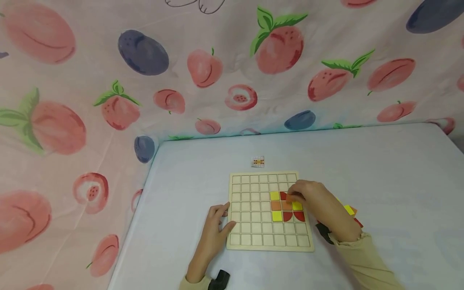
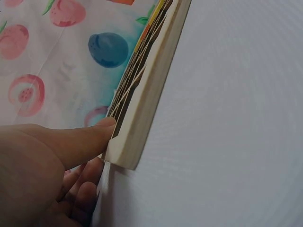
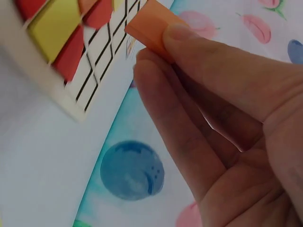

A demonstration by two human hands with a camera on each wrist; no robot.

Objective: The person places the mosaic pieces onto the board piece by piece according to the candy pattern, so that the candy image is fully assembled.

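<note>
A pale wooden grid board (image 1: pixel 250 239) lies on the table, with yellow, orange and red tiles in several squares on its right side. My right hand (image 1: pixel 311 197) pinches an orange tile (image 3: pixel 154 26) between thumb and fingers, over the right part of the board by a red tile (image 1: pixel 283 195). Below sit an orange tile (image 1: pixel 276 205), a yellow tile (image 1: pixel 277 216) and rounded red tiles (image 1: pixel 299 216). My left hand (image 1: pixel 214 229) rests at the board's left edge, its thumb (image 2: pixel 90 142) lying on the rim and the other fingers beside the edge.
A small card with a coloured grid pattern (image 1: pixel 258 162) lies behind the board. Loose tiles (image 1: pixel 349 210) lie to the right, partly hidden by my right forearm. A fruit-print cloth (image 1: pixel 217 92) hangs behind and to the left of the white table (image 1: pixel 398 181).
</note>
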